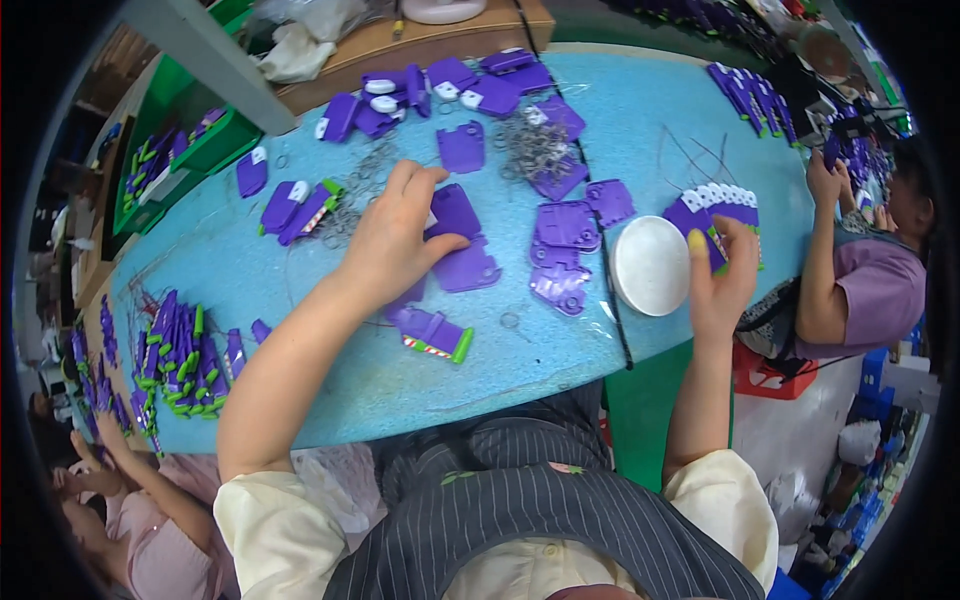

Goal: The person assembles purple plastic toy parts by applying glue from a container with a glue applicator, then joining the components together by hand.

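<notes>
My left hand (400,232) reaches over flat purple plastic pieces near the middle of the table. Its thumb and index finger are spread, with the other fingers bent. A purple plate (457,212) shows just beyond the fingers, and another purple plate (468,268) lies by the thumb. Nearer me is a purple piece with a green end and striped edge (432,333). My right hand (724,285) is beside a round white dish (650,265), thumb and fingers apart. Just past it, purple pieces with white tops (735,200) lie fanned out, partly hidden by the fingers.
A heap of small metal rings (535,148) lies among purple parts at the back. Purple-and-green pieces (180,355) are piled at the left. A black cord (595,215) crosses the table. Green bins (195,150) stand far left. Other people work at both sides.
</notes>
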`<control>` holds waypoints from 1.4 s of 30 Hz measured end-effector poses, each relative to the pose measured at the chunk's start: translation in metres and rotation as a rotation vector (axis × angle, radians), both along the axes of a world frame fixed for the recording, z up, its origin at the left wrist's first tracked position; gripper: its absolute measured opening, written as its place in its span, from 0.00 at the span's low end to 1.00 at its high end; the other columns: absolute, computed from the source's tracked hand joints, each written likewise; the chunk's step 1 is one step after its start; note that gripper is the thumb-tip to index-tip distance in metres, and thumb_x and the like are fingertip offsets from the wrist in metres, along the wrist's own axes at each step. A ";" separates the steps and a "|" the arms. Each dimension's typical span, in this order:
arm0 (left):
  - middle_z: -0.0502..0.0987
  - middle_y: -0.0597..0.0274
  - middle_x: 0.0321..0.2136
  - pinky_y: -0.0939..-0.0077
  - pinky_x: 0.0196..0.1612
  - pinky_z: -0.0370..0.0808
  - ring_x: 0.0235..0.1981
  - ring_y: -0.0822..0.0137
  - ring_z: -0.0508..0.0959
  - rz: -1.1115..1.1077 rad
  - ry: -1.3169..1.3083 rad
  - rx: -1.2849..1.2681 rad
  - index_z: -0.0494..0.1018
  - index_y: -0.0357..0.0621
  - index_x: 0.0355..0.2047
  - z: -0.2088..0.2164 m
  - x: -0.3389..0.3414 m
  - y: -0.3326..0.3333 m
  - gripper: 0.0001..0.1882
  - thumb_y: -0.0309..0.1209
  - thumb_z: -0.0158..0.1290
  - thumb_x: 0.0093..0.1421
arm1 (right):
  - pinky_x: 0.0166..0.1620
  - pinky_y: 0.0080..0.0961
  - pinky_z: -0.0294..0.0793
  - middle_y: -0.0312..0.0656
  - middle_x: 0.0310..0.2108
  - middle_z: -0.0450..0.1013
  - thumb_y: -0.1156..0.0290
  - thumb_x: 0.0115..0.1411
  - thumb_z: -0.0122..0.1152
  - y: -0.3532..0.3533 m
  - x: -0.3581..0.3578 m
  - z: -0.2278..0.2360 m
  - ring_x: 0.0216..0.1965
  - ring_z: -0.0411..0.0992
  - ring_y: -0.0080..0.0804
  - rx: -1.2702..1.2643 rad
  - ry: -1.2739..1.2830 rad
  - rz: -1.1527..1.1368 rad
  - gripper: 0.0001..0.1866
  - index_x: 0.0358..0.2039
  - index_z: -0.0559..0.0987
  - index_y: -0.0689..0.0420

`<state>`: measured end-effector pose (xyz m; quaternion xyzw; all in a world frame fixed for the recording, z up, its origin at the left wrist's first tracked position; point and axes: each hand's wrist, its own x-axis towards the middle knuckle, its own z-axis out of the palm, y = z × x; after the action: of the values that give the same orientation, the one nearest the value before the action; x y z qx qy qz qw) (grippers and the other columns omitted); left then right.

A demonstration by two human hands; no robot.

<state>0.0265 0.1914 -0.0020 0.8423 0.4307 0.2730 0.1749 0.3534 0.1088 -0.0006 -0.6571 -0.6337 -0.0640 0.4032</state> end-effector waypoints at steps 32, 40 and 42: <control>0.76 0.51 0.33 0.76 0.32 0.78 0.32 0.62 0.79 0.692 -1.164 -0.538 0.65 0.35 0.43 -0.007 -0.160 -0.138 0.14 0.33 0.42 0.62 | 0.47 0.37 0.67 0.50 0.46 0.65 0.69 0.37 0.71 0.009 -0.179 0.016 0.43 0.67 0.47 -0.260 -0.162 0.541 0.39 0.51 0.65 0.62; 0.76 0.50 0.34 0.76 0.31 0.75 0.28 0.65 0.78 0.530 -1.085 -0.616 0.64 0.37 0.45 -0.016 -0.124 -0.133 0.15 0.34 0.41 0.64 | 0.28 0.28 0.71 0.45 0.38 0.68 0.68 0.43 0.66 -0.047 -0.200 -0.007 0.31 0.70 0.38 -0.544 -0.270 0.692 0.27 0.46 0.70 0.59; 0.76 0.49 0.34 0.76 0.30 0.75 0.26 0.64 0.78 0.611 -1.093 -0.365 0.62 0.37 0.46 0.000 -0.118 -0.142 0.15 0.34 0.40 0.64 | 0.25 0.27 0.70 0.44 0.33 0.69 0.70 0.45 0.65 -0.045 -0.188 -0.009 0.27 0.70 0.38 -0.495 -0.273 0.707 0.24 0.44 0.71 0.59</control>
<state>-0.0913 0.0492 -0.0018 0.3785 0.5392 0.6218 0.4235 0.1651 0.0640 -0.0096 -0.4627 -0.8627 0.1451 0.1437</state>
